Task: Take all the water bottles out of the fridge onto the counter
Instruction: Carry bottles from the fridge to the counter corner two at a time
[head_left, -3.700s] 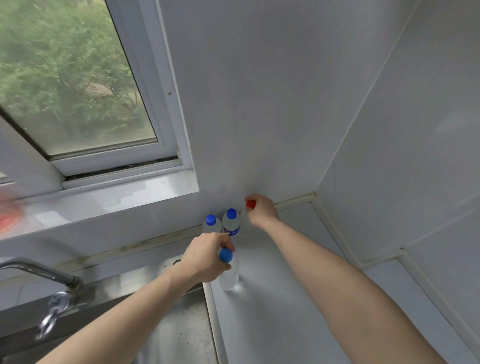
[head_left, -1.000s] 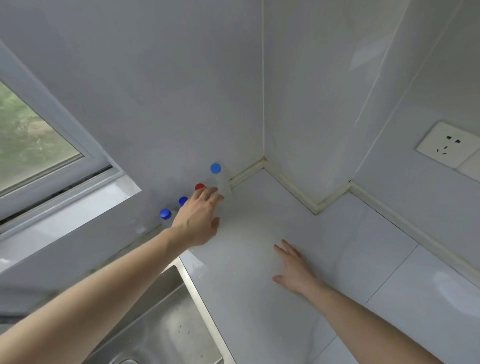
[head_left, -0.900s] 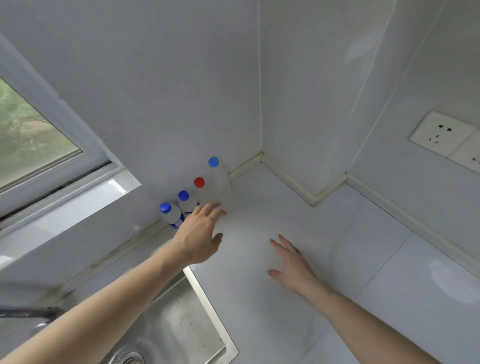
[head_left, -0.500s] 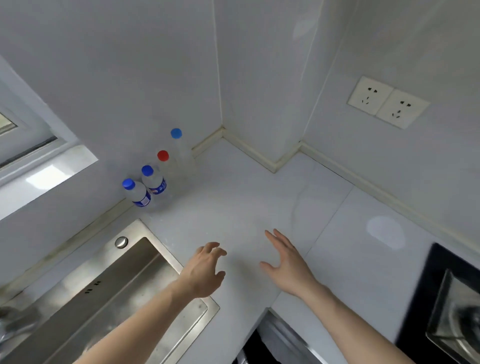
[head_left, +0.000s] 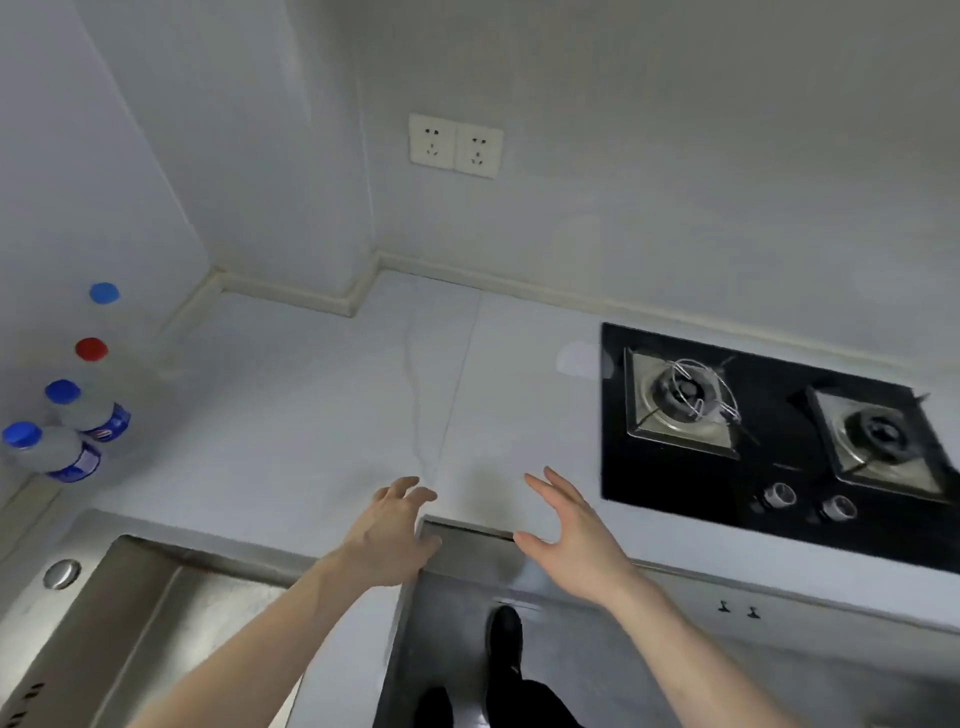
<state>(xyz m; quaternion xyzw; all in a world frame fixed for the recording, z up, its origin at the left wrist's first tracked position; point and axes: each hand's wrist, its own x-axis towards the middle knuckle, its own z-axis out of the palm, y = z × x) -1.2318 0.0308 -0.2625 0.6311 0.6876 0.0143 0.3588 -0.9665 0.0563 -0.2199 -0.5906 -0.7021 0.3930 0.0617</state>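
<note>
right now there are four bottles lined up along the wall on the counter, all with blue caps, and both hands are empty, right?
Not quite: the head view shows four bottles along the wall on the counter, but only three have blue caps; the second from the corner has a red cap. The left hand and right hand are indeed empty.
</note>
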